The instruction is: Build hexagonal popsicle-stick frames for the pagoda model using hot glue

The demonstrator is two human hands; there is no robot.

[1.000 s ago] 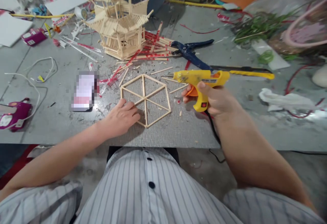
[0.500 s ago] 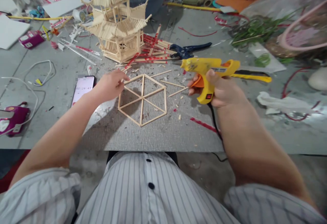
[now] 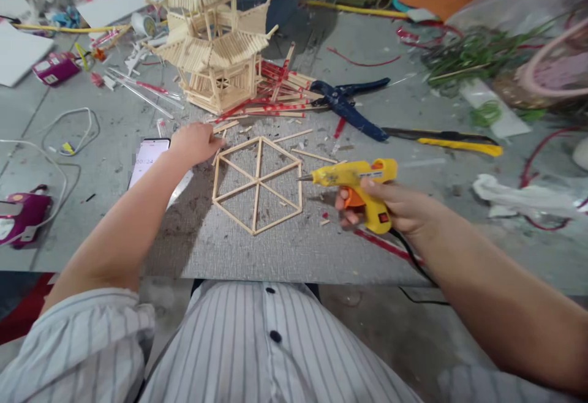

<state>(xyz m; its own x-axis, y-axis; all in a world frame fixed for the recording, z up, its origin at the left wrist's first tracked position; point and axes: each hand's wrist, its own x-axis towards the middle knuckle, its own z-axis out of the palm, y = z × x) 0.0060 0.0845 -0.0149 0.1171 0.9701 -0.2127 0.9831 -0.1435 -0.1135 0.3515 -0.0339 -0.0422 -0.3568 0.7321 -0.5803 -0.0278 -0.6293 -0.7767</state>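
My right hand (image 3: 397, 204) grips a yellow hot glue gun (image 3: 351, 173), fingers wrapped round its handle by the orange trigger. Its metal nozzle points left, close to the right corner of a flat wooden-stick hexagon (image 3: 258, 180) with spokes meeting at its centre. By the hexagon's upper left corner is my left hand (image 3: 195, 143), fingers curled together; what they pinch, if anything, is hidden. Loose wooden sticks (image 3: 315, 155) lie to the right of and behind the frame.
A stick-built pagoda model (image 3: 218, 48) stands behind, beside a pile of red-marked sticks (image 3: 285, 94). Blue pliers (image 3: 346, 106) and a yellow-black utility knife (image 3: 459, 143) lie at right. A phone (image 3: 149, 158) lies near my left forearm; the gun's black cord (image 3: 408, 247) trails off the front edge.
My right hand has brought the glue gun down and left, so its nozzle is nearer the hexagon and the pliers and knife show more. My left hand has shifted slightly, its fingers more curled.
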